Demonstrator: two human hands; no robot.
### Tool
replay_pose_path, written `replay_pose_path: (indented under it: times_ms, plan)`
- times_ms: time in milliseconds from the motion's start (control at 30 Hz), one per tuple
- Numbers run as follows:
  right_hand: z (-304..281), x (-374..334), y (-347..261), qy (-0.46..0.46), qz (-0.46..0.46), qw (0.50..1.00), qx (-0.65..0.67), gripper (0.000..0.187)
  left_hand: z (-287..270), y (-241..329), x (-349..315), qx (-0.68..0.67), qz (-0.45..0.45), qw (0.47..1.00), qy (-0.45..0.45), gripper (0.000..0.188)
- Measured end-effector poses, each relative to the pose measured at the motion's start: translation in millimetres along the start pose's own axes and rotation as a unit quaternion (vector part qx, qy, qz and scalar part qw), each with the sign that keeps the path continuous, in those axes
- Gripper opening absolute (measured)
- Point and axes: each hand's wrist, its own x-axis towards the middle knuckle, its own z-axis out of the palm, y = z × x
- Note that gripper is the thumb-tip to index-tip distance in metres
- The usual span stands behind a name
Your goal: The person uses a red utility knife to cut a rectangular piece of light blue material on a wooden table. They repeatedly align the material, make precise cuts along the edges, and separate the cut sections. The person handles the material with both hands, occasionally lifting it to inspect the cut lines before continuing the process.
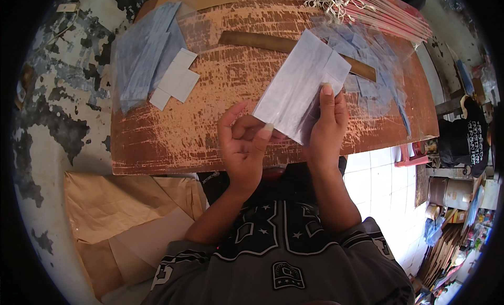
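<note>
Over the table I hold up a flat, white rectangular piece with a glossy, plastic-like surface, tilted with its far end to the right. My right hand grips its right edge, thumb on top and fingers behind. At the near left corner, my left hand pinches the edge between thumb and curled fingers; part of those fingers is hidden behind the piece. Beyond it lies a long brown strip, partly covered by the piece. A cut white card shape with stepped edges rests on the left of the table.
Clear bluish plastic sheets lie at the table's left, with more plastic sheets at its right. Red sticks with white cords are bunched at the far right. Brown paper sits below left. The worn table has a peeling surface.
</note>
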Motion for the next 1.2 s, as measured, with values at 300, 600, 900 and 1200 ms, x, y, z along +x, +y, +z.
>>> replay_pose_path:
  times_ms: [300, 600, 900, 1200]
  plan:
    - [-3.5, 3.3, -2.1, -0.021, 0.006, 0.999, -0.027, 0.032, 2.4, 1.7, 0.0, 0.056, 0.032, 0.998, 0.021, 0.026]
    - [-5.6, -3.1, 6.2, -0.022, -0.047, 0.997, -0.050, 0.032, 9.2, -4.4, -5.5, 0.087, 0.043, 0.993, 0.063, 0.028]
    - [1.7, -13.7, 4.5, -0.038, -0.040, 0.986, -0.158, 0.028, -1.3, 14.3, 28.0, -0.001, -0.127, 0.990, 0.053, 0.030]
    - [4.6, -31.4, 7.2, -0.082, -0.026, 0.978, -0.191, 0.026, -14.6, 41.7, 68.1, 0.137, -0.213, 0.962, -0.103, 0.030]
